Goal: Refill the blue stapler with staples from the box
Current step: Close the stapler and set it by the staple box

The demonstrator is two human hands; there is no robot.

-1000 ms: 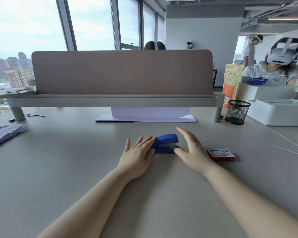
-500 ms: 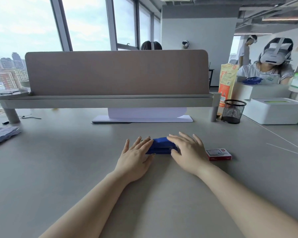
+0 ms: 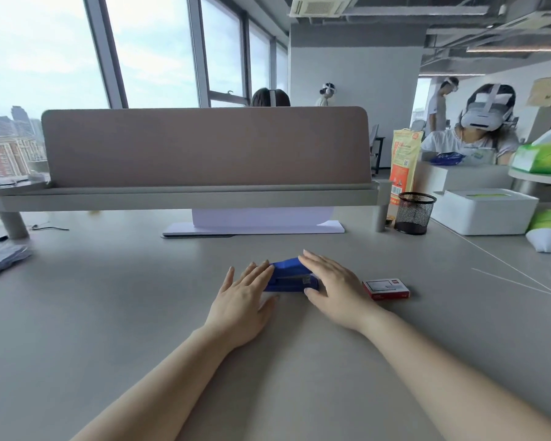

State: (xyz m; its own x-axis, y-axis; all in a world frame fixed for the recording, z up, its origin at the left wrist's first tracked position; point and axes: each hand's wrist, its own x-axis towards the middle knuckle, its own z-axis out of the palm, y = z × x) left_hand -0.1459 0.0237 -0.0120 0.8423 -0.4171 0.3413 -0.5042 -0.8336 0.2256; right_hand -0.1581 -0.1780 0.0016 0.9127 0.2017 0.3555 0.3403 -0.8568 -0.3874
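Stapler (image 3: 291,276) is lying closed on the grey surface (image 3: 109,313), centre of view, long axis running left to right. Left hand (image 3: 242,300) is resting flat, fingers spread and loose, fingertips touching the stapler's left end; not gripping. Right hand (image 3: 334,286) is lying over the stapler's right end, fingers extended across the top and thumb at the near side; a light hold, fingers not curled shut. Box (image 3: 386,288), red and closed, is sitting just beside the right hand, on its right, apart from the stapler. Open surface is stretching wide to the left and toward the near edge. Behind, a divider (image 3: 204,148) is bounding the far side; a mesh cup (image 3: 414,213) and white case (image 3: 484,211) are standing at the far right, well apart.
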